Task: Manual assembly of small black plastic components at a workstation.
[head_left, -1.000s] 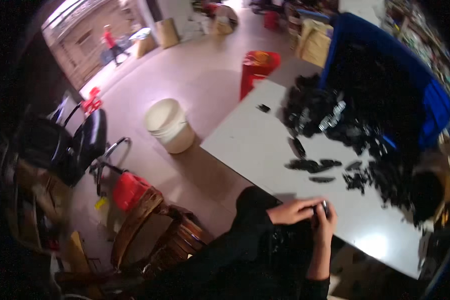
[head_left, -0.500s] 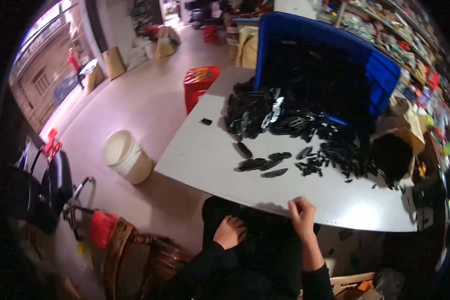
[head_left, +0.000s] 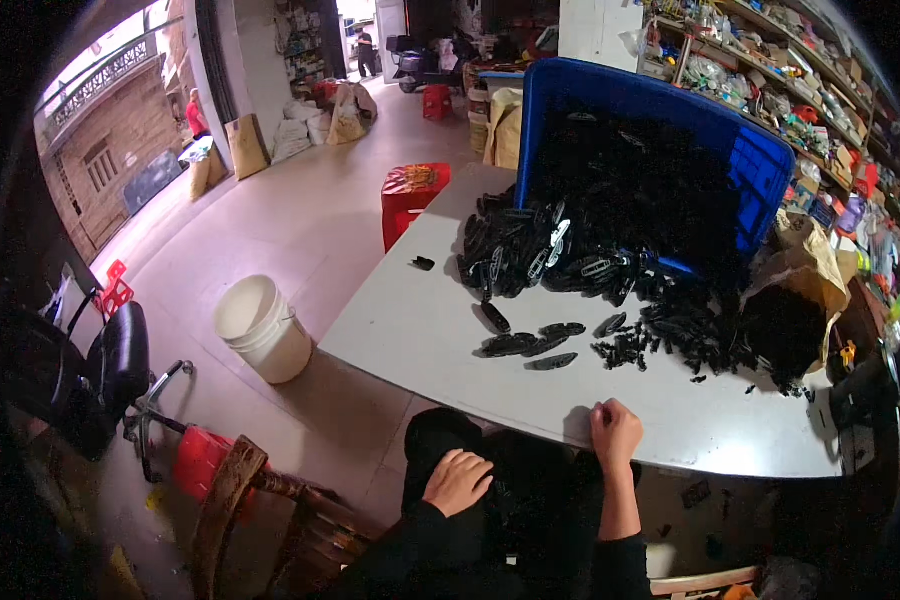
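Note:
My left hand (head_left: 458, 482) lies on my dark-clothed thigh with its fingers stretched out and holds nothing. At the table's near edge my right hand (head_left: 616, 434) rests with the fingers curled in; no object shows in it. Beyond it on the white table (head_left: 410, 330) lie a few long black oval plastic pieces (head_left: 530, 342), partly overlapping. To their right is a scatter of small black parts (head_left: 625, 350). A large heap of black oval pieces (head_left: 510, 245) spills from a blue tub (head_left: 660, 85) tipped on its side.
A brown paper sack (head_left: 820, 255) with black parts lies open at the table's right. Left of the table stand a white bucket (head_left: 270, 335) and a red stool (head_left: 415, 195). A wooden chair (head_left: 225, 500) and black office chair (head_left: 120, 350) are nearby. Cluttered shelves (head_left: 770, 80) line the right.
The view has tilted up slightly, so the scene sits lower. My left hand's fingers have straightened on my thigh. My right hand has curled further and rests at the table edge.

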A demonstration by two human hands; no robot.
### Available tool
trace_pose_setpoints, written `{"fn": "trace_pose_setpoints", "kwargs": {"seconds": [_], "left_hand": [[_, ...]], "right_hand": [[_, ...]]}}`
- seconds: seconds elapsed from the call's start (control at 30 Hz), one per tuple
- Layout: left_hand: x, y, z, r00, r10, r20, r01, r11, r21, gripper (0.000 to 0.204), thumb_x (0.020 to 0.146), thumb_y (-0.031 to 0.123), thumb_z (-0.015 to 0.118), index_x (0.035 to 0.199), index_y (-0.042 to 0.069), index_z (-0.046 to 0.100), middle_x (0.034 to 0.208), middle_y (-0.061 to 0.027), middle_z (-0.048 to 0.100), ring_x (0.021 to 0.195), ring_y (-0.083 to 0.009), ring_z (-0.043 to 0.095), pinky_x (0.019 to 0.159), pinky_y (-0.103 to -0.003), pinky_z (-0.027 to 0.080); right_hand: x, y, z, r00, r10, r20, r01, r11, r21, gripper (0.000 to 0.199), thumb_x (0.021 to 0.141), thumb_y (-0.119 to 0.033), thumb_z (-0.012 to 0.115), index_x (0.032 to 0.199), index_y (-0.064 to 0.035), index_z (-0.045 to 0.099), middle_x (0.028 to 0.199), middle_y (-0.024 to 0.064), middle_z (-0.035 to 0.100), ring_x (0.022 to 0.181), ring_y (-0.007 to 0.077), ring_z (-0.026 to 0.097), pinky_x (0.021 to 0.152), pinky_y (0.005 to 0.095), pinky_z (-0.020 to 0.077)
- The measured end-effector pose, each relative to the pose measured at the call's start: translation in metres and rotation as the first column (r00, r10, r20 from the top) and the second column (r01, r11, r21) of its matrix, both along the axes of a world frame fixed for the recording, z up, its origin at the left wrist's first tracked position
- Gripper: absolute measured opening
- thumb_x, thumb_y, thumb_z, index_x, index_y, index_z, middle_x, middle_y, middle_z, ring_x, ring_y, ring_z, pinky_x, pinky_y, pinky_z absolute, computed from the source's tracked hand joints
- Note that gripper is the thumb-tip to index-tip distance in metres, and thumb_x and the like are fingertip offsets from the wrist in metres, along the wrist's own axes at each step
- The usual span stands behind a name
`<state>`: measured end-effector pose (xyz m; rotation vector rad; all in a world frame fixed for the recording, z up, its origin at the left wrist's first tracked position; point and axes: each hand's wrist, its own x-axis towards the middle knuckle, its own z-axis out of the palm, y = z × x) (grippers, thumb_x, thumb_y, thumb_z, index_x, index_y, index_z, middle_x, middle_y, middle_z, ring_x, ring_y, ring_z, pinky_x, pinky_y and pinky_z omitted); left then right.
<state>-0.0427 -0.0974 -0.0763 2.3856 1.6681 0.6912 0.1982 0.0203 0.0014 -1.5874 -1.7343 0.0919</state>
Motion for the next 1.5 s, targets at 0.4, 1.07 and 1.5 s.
{"fn": "trace_pose_setpoints", "kwargs": {"seconds": [0.4,1.07,1.5], "left_hand": [[-0.011,0.086,0.065,0.76,0.19,0.621,-0.525,0.743,0.415,0.03,0.079,0.012,0.063,0.063,0.002,0.04,0.054,-0.0091,0.04,0.049,-0.0218,0.039,0.047,-0.033,0.03],[-0.008,0.119,0.069,0.857,0.411,0.311,-0.498,0.814,0.299,0.031,0.077,0.018,0.062,0.056,0.007,0.043,0.046,-0.0081,0.046,0.044,-0.0284,0.05,0.049,-0.039,0.039],[-0.012,0.126,0.069,0.862,0.438,0.254,-0.5,0.816,0.289,0.029,0.079,0.017,0.061,0.058,0.005,0.045,0.049,-0.0105,0.05,0.047,-0.0277,0.053,0.045,-0.037,0.037]], "right_hand": [[0.009,0.005,-0.003,0.972,0.021,-0.232,-0.022,1.0,-0.004,0.036,0.083,-0.021,0.058,0.057,-0.0004,0.045,0.047,0.011,0.041,0.041,0.0204,0.036,0.044,0.0328,0.0325],[0.005,-0.003,0.0,0.957,0.094,-0.276,-0.093,0.996,0.016,0.033,0.084,-0.014,0.056,0.058,0.0011,0.041,0.048,0.0096,0.033,0.043,0.0143,0.029,0.043,0.0299,0.0266],[0.002,0.003,0.005,0.961,0.086,-0.263,-0.086,0.996,0.013,0.031,0.081,-0.011,0.059,0.06,0.003,0.042,0.05,0.0139,0.036,0.046,0.0183,0.03,0.044,0.0303,0.0291]]}}
